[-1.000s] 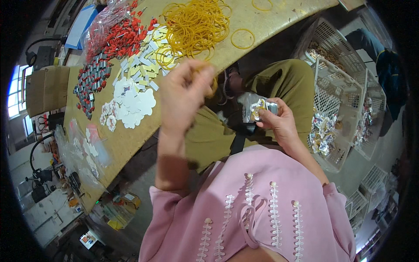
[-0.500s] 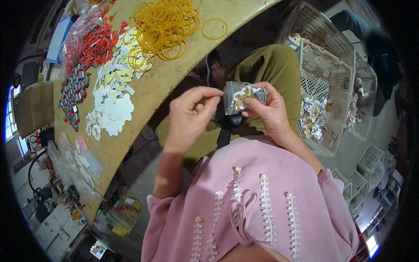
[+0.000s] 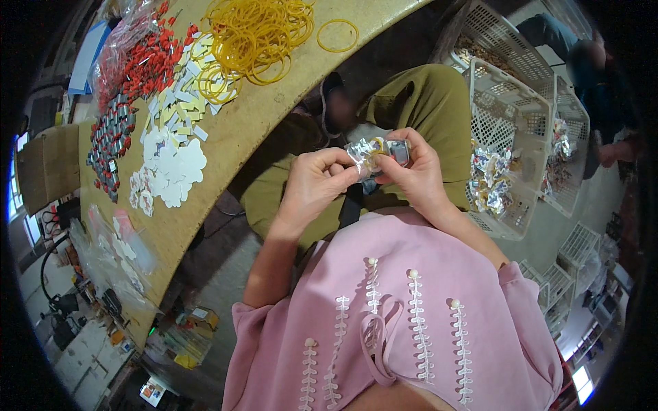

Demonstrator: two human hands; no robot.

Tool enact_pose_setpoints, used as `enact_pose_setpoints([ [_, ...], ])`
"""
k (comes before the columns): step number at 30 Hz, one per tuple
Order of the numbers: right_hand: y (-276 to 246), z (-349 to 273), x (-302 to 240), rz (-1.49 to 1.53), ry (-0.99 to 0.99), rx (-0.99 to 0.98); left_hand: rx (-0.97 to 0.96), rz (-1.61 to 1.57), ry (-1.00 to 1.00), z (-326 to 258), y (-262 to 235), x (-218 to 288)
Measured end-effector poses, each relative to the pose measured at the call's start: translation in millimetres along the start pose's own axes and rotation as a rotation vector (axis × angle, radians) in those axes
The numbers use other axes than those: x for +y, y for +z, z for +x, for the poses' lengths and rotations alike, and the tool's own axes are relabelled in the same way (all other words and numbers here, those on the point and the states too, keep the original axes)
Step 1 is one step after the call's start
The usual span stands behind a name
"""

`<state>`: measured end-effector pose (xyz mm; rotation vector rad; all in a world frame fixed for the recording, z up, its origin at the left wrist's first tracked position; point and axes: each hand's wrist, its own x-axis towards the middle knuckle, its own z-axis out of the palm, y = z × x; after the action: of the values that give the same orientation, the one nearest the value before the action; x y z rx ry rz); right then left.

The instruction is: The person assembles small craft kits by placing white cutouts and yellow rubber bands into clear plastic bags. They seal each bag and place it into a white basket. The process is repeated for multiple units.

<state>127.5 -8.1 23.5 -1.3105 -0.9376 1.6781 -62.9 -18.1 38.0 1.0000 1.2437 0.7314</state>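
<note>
Over the lap, both hands meet at 1 small bundle of silvery foil packets (image 3: 384,154) w/ a yellow rubber band around it. Left hand (image 3: 312,192): thumb & forefinger pinched on the bundle's left edge, other fingers curled under, wrist bent, forearm coming up from lower left. Right hand (image 3: 415,175): fingers wrapped round the bundle's right side, thumb pressing on top, grasping it; forearm runs down-right into a pink sleeve. Bundle sits between the 2 hands, above olive-green trousers (image 3: 425,109), well apart from the table.

Outward: curved tan table (image 3: 260,130) to the left & ahead. On it, a heap of yellow rubber bands (image 3: 257,31), 1 loose band (image 3: 338,35) lying apart to the right, white & pale-yellow tags (image 3: 175,157), red-tipped parts (image 3: 144,61) in clear bag, grey parts (image 3: 110,140) beside them. To the right, white plastic basket (image 3: 510,103) holding more foil packets (image 3: 490,181); 2nd basket further right. Another person's dark sleeve (image 3: 582,61) at upper right.
</note>
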Motion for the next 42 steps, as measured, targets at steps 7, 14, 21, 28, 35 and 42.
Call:
enact_pose_setpoints([
  [7,-5.4,4.7,1.1,0.028,0.069,-0.077,0.091,0.035,0.029,0.2,7.2,-3.5],
  [14,-11.2,8.4,-1.4,0.256,0.178,-0.009,0.208,-0.040,0.117,-7.3,-3.1,25.3],
  [21,-16.2,6.9,-6.5,0.395,0.213,-0.063,0.417,0.087,0.363,-4.3,-29.2,86.5],
  [28,-22.6,5.7,-23.6,0.764,0.255,-0.185,0.763,0.249,0.612,5.2,-31.4,92.2],
  [35,-14.8,4.7,-32.6,0.994,0.268,-0.313,0.222,-0.204,0.286,4.0,20.1,17.8],
  [42,-11.1,-0.7,-30.9,0.861,0.264,-0.351,0.383,-0.096,0.329,12.5,24.0,28.7],
])
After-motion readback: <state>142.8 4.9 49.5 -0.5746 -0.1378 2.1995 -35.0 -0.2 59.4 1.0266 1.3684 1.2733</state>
